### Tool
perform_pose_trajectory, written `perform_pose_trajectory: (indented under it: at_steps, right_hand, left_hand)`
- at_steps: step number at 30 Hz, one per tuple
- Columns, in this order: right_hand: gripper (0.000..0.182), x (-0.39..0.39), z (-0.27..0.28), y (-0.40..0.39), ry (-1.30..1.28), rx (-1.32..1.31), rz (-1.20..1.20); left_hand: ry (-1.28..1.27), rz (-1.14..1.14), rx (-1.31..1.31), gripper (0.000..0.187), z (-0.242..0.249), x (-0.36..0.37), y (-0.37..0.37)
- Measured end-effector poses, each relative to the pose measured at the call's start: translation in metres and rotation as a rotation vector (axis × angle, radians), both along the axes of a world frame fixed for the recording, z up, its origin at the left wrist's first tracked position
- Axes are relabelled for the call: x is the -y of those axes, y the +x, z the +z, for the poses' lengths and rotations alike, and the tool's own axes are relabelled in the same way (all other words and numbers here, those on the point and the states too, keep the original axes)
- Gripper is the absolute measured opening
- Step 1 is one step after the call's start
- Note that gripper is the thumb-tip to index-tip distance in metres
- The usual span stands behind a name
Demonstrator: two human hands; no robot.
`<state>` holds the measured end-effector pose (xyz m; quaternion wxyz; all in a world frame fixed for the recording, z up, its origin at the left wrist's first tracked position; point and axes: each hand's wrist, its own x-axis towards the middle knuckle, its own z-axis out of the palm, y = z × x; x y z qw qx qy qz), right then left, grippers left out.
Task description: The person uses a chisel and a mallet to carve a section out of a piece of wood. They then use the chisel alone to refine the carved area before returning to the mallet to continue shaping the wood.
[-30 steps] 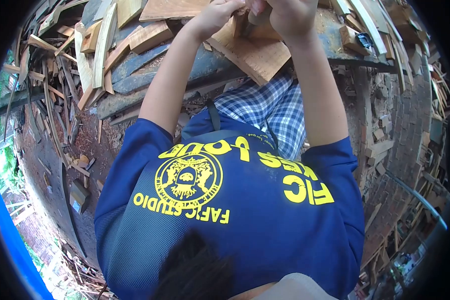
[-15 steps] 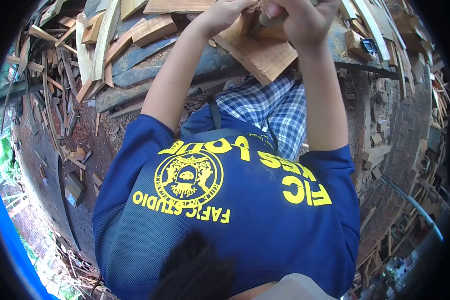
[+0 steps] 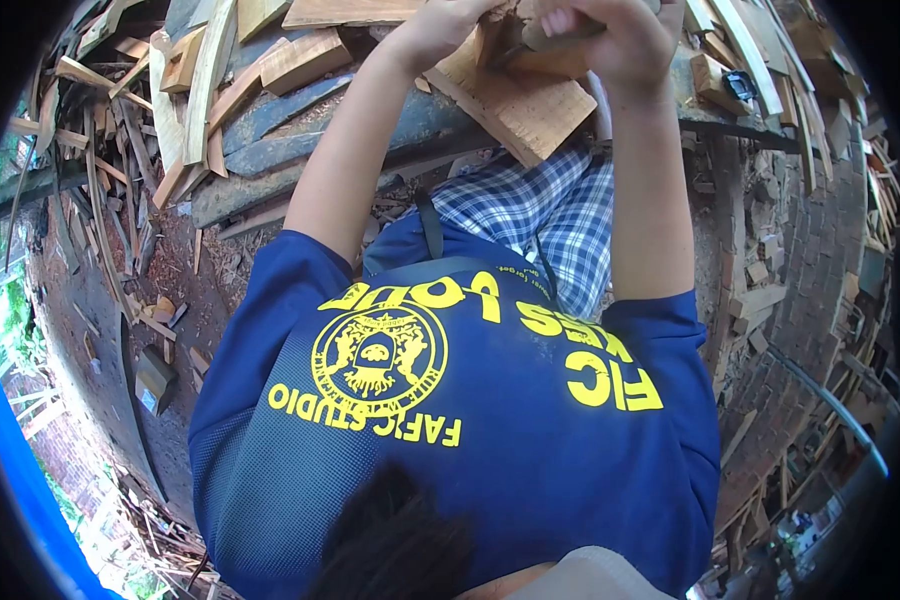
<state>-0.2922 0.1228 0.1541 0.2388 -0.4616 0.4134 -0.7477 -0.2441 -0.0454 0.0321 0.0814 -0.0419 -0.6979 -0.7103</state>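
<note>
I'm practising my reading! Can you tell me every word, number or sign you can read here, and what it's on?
"FAFIC STUDIO": on the blue shirt, upside down.
"FIC": same shirt, big.
"KES YOU": same shirt, big, rest unclear.
"forget": same shirt; neighbouring words too small.
Round badge on the shirt: letters too small to read surely.
No numbers I can read.

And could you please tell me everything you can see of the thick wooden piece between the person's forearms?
The wooden piece looks like solid, light orange-brown timber with visible grain and squared edges. It sits slanted, its near corner jutting past the dark bench and overlapping the plaid trousers in view; whether it touches them is unclear. Its far part is partly hidden beneath the left hand and right hand, so I cannot tell whether either touches it.
</note>
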Motion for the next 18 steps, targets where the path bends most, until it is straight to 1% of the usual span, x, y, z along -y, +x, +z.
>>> perform_pose_trajectory:
  at_steps: [1, 2, 3, 4, 5, 7, 8, 10, 12, 14, 16, 17, 18]
  right_hand:
    - [0.009, 0.004, 0.001, 0.006, -0.013, 0.028, -0.122]
    - [0.011, 0.006, 0.001, 0.008, -0.020, 0.037, -0.185]
    - [0.012, 0.008, 0.001, 0.011, -0.025, 0.046, -0.248]
    - [0.018, 0.009, -0.004, 0.014, -0.019, 0.081, -0.340]
    - [0.026, 0.009, -0.011, 0.018, -0.015, 0.119, -0.429]
    - [0.040, 0.009, -0.013, 0.021, -0.039, 0.308, -0.367]
    - [0.040, -0.001, -0.007, 0.018, -0.037, 0.293, -0.416]
    - [0.040, -0.004, 0.013, 0.017, -0.152, 0.143, -0.396]
    - [0.037, -0.003, 0.019, 0.012, -0.196, 0.107, -0.375]
    - [0.034, 0.002, 0.011, 0.010, -0.240, 0.064, -0.350]
    - [0.027, 0.014, -0.008, 0.020, -0.095, 0.042, -0.587]
    - [0.021, 0.011, -0.011, 0.019, -0.176, 0.015, -0.541]
    - [0.021, 0.012, -0.010, 0.017, -0.176, 0.024, -0.539]
  left_hand:
    - [-0.019, 0.019, 0.034, 0.038, 0.000, 0.001, -0.003]
    - [-0.018, 0.013, 0.030, 0.038, -0.003, 0.000, -0.006]
    - [-0.023, 0.077, 0.002, 0.038, -0.008, -0.003, -0.006]
    - [-0.029, 0.145, -0.026, 0.037, -0.011, -0.004, -0.008]
    - [-0.030, 0.147, -0.029, 0.037, -0.013, -0.002, -0.009]
    - [-0.004, 0.010, 0.015, 0.037, -0.003, -0.002, -0.005]
    - [-0.007, 0.011, 0.017, 0.037, 0.001, -0.003, -0.003]
    - [-0.056, 0.042, 0.007, 0.036, 0.012, -0.009, -0.001]
    - [-0.052, 0.031, 0.026, 0.035, 0.010, -0.006, 0.000]
    - [-0.049, 0.024, 0.038, 0.035, 0.006, -0.006, -0.002]
    - [0.058, 0.035, 0.028, 0.033, 0.003, -0.009, 0.000]
    - [0.054, 0.041, 0.030, 0.033, 0.003, -0.008, -0.002]
    - [0.105, 0.047, 0.027, 0.032, 0.003, -0.008, -0.004]
